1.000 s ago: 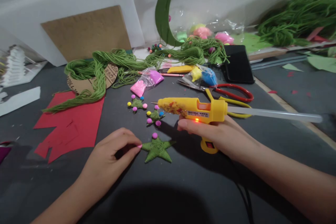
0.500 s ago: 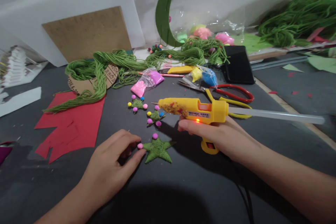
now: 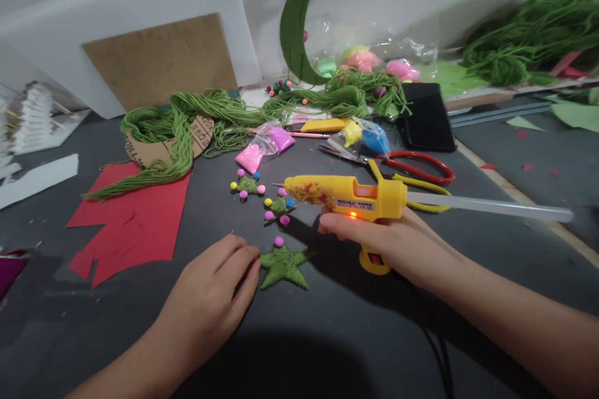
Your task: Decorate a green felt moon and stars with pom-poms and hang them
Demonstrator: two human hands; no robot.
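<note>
Left hand [image 3: 213, 290]: near left of centre, palm down on the table [image 3: 327, 336]; fingers drawn close together, tips against the left arm of the green star [image 3: 284, 266]; cannot tell whether anything is pinched under them.
Right hand [image 3: 397, 243]: right of centre, wrapped around the handle of the glue gun [image 3: 346, 196], forefinger stretched along the underside of the barrel.
Glue gun: yellow, held level above the table, nozzle pointing left, just far of the green star and clear of it; small red light glowing under the barrel.
Glue stick [image 3: 491, 206]: clear, jutting from the back of the glue gun towards the right.
Green star: yarn-wrapped, flat on the table between the two hands, a pink pom-pom [image 3: 279, 241] on its far point.
Small stars [image 3: 246, 184]: two, just far of the green star, ringed with coloured pom-poms, left of the nozzle.
Scissors [image 3: 412, 165]: red handles, lying just beyond the glue gun.
Red paper [image 3: 133, 224]: cut sheet, flat on the left.
Green yarn [image 3: 187, 131]: long hank draped across the far left, partly over a cardboard disc [image 3: 199, 134].
Bead bags: one pink [image 3: 264, 143], one yellow and blue [image 3: 362, 134], far of the small stars.
Green crescent [image 3: 294, 25]: upright at the far centre.
Black case [image 3: 425, 115]: far right of the bags.
</note>
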